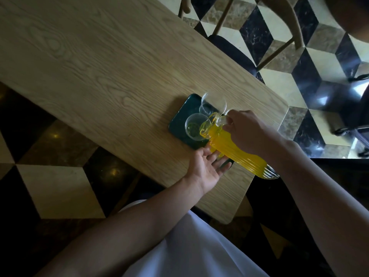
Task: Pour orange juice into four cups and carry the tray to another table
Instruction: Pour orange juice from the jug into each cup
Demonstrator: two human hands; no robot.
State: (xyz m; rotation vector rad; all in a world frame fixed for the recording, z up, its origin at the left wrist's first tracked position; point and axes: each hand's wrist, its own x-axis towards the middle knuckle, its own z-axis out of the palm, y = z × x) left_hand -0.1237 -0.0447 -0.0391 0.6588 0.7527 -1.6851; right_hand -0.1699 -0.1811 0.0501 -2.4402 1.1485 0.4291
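A dark green tray [184,114] lies near the right end of the wooden table [99,62]. Two clear cups show on it: a far cup [213,103] that looks empty, and a near cup [194,126] with a little juice at its bottom. A ribbed glass jug [235,150] full of orange juice is tipped on its side, its spout over the near cup's rim. My right hand [247,130] grips the jug's handle. My left hand [207,166] props the jug's body from below, palm up. Any other cups are hidden behind the jug and hands.
A wooden chair [265,37] with a dark seat stands beyond the table's far edge. The floor [279,84] is a black, cream and brown cube pattern. A dark wheeled chair base [343,104] sits to the right. My white garment [191,250] fills the bottom.
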